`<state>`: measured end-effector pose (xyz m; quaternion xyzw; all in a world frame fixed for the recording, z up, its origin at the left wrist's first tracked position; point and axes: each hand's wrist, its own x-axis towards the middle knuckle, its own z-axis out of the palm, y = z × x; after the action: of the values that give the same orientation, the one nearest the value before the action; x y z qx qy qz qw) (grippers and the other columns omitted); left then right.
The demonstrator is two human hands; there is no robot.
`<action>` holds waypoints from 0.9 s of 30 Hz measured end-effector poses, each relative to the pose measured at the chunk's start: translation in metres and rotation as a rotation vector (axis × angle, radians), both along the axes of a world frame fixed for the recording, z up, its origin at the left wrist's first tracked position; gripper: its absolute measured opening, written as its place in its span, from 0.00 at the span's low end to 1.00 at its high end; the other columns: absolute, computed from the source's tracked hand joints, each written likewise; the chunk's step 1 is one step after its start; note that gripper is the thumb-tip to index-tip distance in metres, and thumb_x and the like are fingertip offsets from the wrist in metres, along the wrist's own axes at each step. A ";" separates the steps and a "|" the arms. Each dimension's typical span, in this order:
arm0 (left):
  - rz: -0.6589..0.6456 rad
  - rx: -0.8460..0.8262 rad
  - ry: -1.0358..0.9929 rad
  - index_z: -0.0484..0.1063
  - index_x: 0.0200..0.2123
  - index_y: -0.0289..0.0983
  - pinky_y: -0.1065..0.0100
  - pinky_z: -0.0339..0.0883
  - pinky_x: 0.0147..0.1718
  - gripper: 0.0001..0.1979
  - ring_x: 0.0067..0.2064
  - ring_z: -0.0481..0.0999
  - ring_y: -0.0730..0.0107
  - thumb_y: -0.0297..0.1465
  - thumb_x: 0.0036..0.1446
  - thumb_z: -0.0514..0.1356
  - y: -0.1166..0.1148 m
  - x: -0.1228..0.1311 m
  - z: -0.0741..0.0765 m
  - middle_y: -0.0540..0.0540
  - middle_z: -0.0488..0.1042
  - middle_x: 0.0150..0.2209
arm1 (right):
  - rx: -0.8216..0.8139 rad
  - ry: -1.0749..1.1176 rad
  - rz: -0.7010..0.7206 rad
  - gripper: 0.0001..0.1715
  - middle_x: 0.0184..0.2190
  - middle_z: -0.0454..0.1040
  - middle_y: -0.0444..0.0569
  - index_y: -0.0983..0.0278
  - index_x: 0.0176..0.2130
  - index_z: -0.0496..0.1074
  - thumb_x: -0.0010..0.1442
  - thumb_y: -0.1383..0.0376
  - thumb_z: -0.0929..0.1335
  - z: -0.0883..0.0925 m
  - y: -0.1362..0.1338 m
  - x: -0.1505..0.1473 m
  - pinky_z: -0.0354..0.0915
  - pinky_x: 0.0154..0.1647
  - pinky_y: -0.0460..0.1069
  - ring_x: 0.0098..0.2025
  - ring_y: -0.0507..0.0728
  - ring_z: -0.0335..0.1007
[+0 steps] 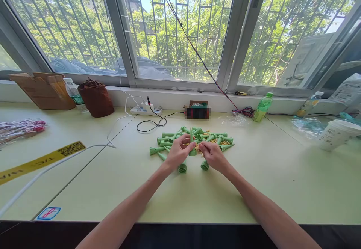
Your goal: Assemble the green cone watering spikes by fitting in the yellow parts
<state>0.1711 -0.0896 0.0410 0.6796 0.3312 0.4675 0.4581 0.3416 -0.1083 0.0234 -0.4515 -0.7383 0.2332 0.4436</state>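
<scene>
My left hand is closed round a green plastic watering spike, which stands upright with its point up and its wide socket down. Beside it, my right hand pinches its thumb and fingers together close to the spike; what lies between the fingertips is too small to make out. Around both hands spreads a heap of similar green spikes, with small yellow plastic pieces among them. Two more spikes lie nearer to me, a left one and a right one, their round open ends facing me.
A power strip with cables and a small box stand by the window. A green bottle and white cup are at the right. A brown bag, cardboard box and white cable are at the left.
</scene>
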 end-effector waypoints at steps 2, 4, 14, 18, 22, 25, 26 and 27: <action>-0.001 0.008 0.002 0.70 0.41 0.36 0.72 0.67 0.32 0.12 0.36 0.75 0.68 0.37 0.59 0.60 0.000 0.000 0.000 0.45 0.75 0.36 | 0.003 -0.001 0.004 0.23 0.19 0.56 0.40 0.62 0.23 0.53 0.67 0.56 0.59 0.000 0.000 0.000 0.48 0.25 0.47 0.23 0.51 0.49; 0.000 0.018 0.007 0.71 0.42 0.36 0.72 0.67 0.32 0.13 0.35 0.74 0.68 0.38 0.58 0.60 -0.001 0.000 0.001 0.46 0.74 0.34 | 0.007 -0.001 0.007 0.23 0.19 0.56 0.40 0.62 0.23 0.54 0.67 0.56 0.59 0.001 0.000 0.000 0.48 0.25 0.47 0.23 0.51 0.49; -0.023 -0.048 0.028 0.72 0.48 0.37 0.75 0.58 0.15 0.19 0.19 0.61 0.80 0.42 0.59 0.59 0.003 -0.002 0.001 0.48 0.72 0.31 | 0.046 0.009 -0.043 0.24 0.18 0.53 0.40 0.62 0.22 0.56 0.66 0.54 0.61 0.001 -0.002 0.000 0.46 0.23 0.47 0.22 0.50 0.47; -0.083 -0.044 -0.017 0.72 0.48 0.36 0.72 0.67 0.21 0.19 0.27 0.69 0.74 0.42 0.59 0.59 0.005 -0.002 0.001 0.45 0.72 0.35 | 0.041 0.017 -0.020 0.23 0.18 0.56 0.39 0.63 0.23 0.60 0.64 0.53 0.64 0.000 -0.004 -0.002 0.47 0.23 0.47 0.21 0.49 0.48; -0.123 -0.068 -0.022 0.72 0.46 0.35 0.71 0.69 0.24 0.18 0.29 0.70 0.73 0.42 0.59 0.59 0.003 0.000 0.004 0.44 0.72 0.38 | 0.037 0.004 0.004 0.24 0.17 0.55 0.39 0.63 0.22 0.61 0.63 0.52 0.66 -0.001 -0.006 -0.005 0.47 0.22 0.46 0.21 0.49 0.46; -0.128 -0.068 -0.016 0.71 0.45 0.35 0.70 0.69 0.24 0.18 0.28 0.69 0.74 0.42 0.59 0.58 0.002 0.000 0.005 0.45 0.72 0.35 | 0.046 -0.006 0.011 0.25 0.17 0.56 0.39 0.63 0.22 0.62 0.63 0.51 0.65 0.000 -0.007 -0.007 0.48 0.22 0.46 0.20 0.49 0.46; -0.127 -0.067 -0.013 0.71 0.45 0.35 0.70 0.69 0.24 0.18 0.27 0.69 0.74 0.42 0.59 0.58 0.002 0.000 0.005 0.46 0.72 0.34 | 0.050 -0.010 0.014 0.25 0.17 0.56 0.39 0.63 0.22 0.63 0.64 0.51 0.64 -0.001 -0.007 -0.007 0.48 0.23 0.46 0.20 0.49 0.47; -0.126 -0.066 -0.011 0.71 0.45 0.35 0.70 0.69 0.24 0.17 0.26 0.69 0.74 0.42 0.59 0.58 0.002 -0.001 0.004 0.46 0.72 0.34 | 0.053 -0.014 0.018 0.25 0.17 0.56 0.39 0.63 0.23 0.63 0.64 0.51 0.64 -0.001 -0.007 -0.007 0.48 0.23 0.46 0.20 0.49 0.47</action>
<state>0.1704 -0.0877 0.0452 0.6811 0.3006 0.4302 0.5105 0.3349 -0.1149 0.0228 -0.4346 -0.7512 0.2142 0.4482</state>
